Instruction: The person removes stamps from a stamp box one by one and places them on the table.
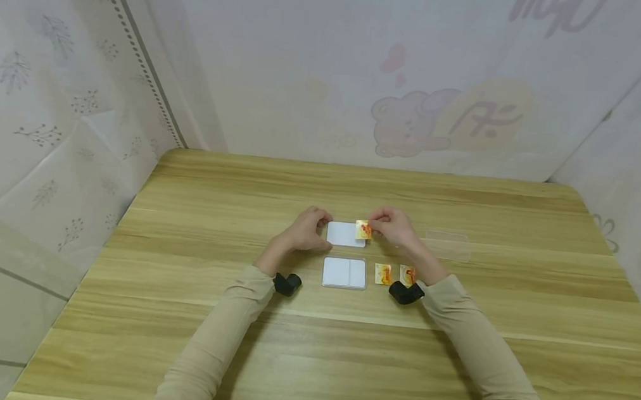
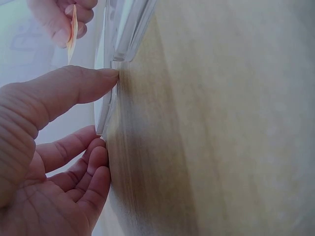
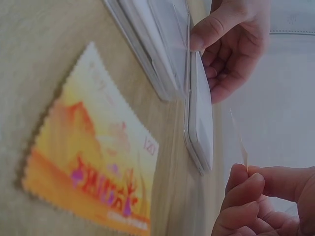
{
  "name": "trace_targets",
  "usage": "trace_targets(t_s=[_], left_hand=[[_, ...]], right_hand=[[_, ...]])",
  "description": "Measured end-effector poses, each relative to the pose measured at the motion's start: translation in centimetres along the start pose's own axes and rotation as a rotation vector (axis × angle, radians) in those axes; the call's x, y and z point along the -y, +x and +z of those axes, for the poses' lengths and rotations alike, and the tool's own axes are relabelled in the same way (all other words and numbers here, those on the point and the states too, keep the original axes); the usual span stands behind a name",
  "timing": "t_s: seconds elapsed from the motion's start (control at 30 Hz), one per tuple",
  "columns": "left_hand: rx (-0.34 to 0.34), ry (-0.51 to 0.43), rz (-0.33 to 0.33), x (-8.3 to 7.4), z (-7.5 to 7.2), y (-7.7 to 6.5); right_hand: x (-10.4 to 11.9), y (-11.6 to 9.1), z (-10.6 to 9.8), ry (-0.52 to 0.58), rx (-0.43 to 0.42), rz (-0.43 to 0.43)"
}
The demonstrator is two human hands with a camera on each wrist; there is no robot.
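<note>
My right hand (image 1: 394,227) pinches a yellow-orange postage stamp (image 1: 363,230) by its edge, between thumb and index finger. It hangs over the right end of a flat white rectangular case (image 1: 343,234). At that case's left end, my left hand (image 1: 308,229) holds it by its edges, thumb (image 2: 91,83) on the near side and fingers at the far corner. The right wrist view shows the held stamp (image 3: 241,142) nearly edge-on, above the case surface. Closer to me lies a second white case (image 1: 344,272) with a clear rim and a dividing line across it.
Two more stamps (image 1: 382,274) lie on the wooden table (image 1: 306,357), right of the nearer case; one is partly behind my right wrist. A transparent rectangular cover (image 1: 447,245) lies farther right. Patterned curtains (image 1: 309,65) hang behind the table.
</note>
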State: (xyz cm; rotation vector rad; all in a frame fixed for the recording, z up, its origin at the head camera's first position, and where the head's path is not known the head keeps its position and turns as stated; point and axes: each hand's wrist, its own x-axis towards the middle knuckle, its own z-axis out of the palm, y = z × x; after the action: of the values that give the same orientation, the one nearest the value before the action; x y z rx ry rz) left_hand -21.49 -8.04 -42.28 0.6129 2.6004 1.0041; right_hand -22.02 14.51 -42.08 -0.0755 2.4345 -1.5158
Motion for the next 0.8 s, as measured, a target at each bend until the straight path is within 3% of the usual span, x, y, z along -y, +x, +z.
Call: trace_targets(t_s=[0.8], left_hand=[[-0.009,-0.001,0.008,0.0,0.1,0.0]], right_hand=[[-0.9,-0.7,-1.3,-0.002,-0.011,0.035]])
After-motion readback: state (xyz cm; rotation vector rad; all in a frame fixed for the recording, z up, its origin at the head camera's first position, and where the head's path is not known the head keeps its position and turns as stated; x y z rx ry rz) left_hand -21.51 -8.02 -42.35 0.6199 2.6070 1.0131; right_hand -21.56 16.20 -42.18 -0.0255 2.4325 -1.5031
